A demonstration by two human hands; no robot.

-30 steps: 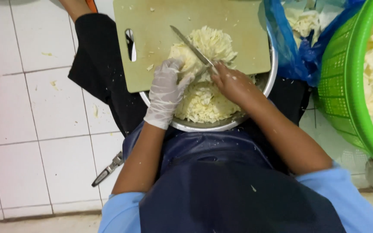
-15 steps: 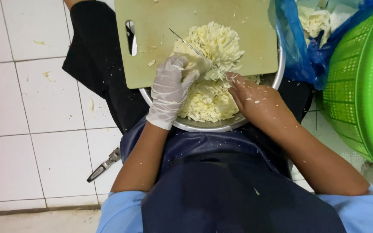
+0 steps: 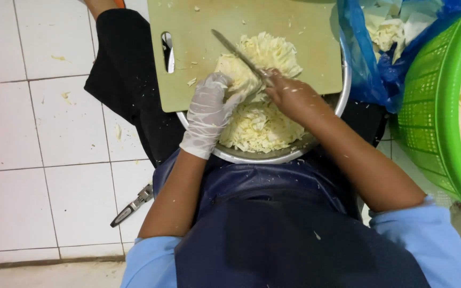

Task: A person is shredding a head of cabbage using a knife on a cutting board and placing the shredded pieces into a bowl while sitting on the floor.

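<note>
A pale green cutting board [image 3: 273, 32] rests over a metal bowl [image 3: 273, 156] on my lap. A chunk of pale cabbage [image 3: 265, 56] lies on the board. My left hand [image 3: 209, 109], in a thin clear glove, presses on the cabbage's near edge. My right hand [image 3: 292, 96], bare, grips the handle of a knife [image 3: 236, 50] whose blade lies across the cabbage, pointing up and left. Shredded cabbage [image 3: 257, 128] fills the bowl below the board.
A green plastic basket [image 3: 433, 106] with cabbage pieces stands at the right. A blue plastic bag [image 3: 374, 58] with cabbage leaves lies beside it. A second knife or tool [image 3: 132, 205] lies on the white tiled floor [image 3: 38, 133] at my left. I wear a dark apron.
The view has shifted a little. My right hand moved up onto the board with the knife, and the left hand slid up against the cabbage chunk.
</note>
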